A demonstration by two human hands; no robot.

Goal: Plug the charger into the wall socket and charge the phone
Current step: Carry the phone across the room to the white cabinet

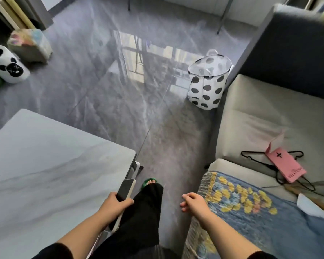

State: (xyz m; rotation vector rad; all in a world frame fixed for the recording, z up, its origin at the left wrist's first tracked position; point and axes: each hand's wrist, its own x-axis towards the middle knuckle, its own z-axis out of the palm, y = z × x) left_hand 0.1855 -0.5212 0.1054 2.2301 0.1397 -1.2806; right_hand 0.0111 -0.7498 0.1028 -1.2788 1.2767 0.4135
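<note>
Left hand (114,202) gripping phone (125,189), dark screen up, beside table (45,165) edge; phone's lower end hiding under fingers. Right hand (192,201) hanging empty, fingers loosely curled, near patterned blanket (241,202). Charger, socket not showing anywhere.

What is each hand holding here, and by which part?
The left hand grips the phone around its lower end, screen up. The right hand holds nothing.
</note>
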